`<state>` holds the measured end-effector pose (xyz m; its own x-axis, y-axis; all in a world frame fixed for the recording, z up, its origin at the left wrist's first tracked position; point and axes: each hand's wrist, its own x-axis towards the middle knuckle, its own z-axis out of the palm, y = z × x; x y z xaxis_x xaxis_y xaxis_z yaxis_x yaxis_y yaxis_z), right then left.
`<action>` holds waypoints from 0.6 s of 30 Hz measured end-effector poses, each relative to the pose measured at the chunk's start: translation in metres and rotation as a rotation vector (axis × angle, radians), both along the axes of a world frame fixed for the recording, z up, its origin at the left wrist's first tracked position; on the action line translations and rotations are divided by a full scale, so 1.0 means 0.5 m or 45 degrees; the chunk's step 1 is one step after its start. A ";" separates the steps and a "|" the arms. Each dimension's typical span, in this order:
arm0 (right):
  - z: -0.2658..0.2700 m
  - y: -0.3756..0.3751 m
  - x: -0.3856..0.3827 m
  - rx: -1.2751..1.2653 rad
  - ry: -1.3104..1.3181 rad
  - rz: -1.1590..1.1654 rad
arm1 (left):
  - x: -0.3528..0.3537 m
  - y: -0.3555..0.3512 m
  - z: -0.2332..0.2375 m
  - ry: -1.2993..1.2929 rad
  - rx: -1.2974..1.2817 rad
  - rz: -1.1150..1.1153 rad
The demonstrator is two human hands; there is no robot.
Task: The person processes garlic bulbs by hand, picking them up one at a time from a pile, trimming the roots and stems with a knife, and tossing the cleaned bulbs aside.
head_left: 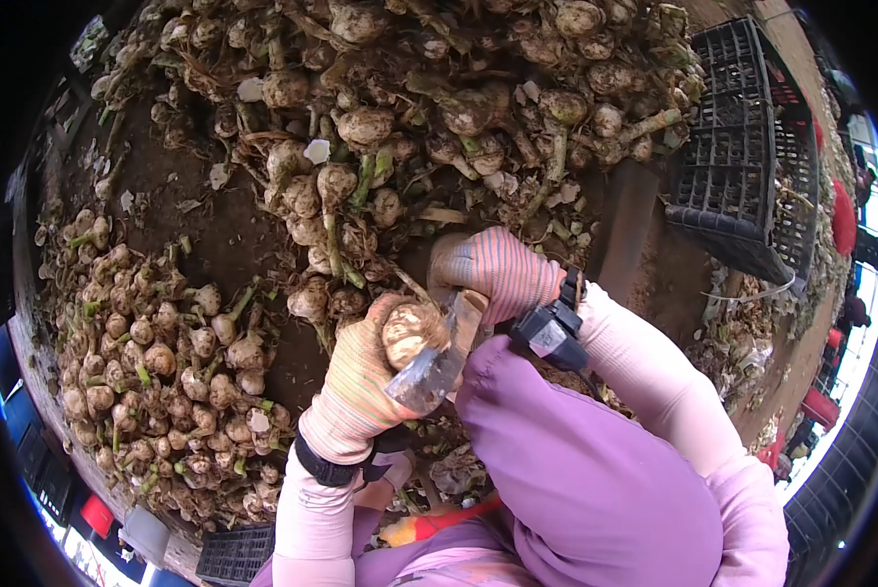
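Note:
My left hand [351, 382], in a striped knit glove, is wrapped around a garlic bulb [406, 336] whose frayed roots face right. In my right hand [502, 274], also gloved and closed, is a knife with a worn wooden handle and a broad, dirt-smeared blade [429, 380]. The blade lies across the front of the left hand, close beside the bulb's root end. Both hands are in front of my raised knee [585, 460], which is covered in purple cloth. The right palm and fingertips are mostly hidden behind the back of the hand.
A large heap of untrimmed garlic [439, 108] with stalks spreads ahead. At left lies a pile of trimmed garlic bulbs [165, 362]. A black plastic crate [727, 147] stands at the right, another black crate [233, 556] at the lower left. Scraps [737, 342] litter the right ground.

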<state>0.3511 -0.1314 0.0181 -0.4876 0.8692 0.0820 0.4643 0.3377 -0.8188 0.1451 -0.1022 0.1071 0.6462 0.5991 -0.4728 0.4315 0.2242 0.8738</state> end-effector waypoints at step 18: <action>0.078 -0.020 -0.017 -0.874 0.340 -0.477 | -0.006 0.021 -0.054 -1.740 -1.250 1.216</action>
<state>0.3427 -0.1412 0.0572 -0.1947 0.8691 -0.4547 0.2071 -0.4167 -0.8851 0.1419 -0.0918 0.0803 0.4830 0.8034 -0.3483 -0.8710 0.4817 -0.0966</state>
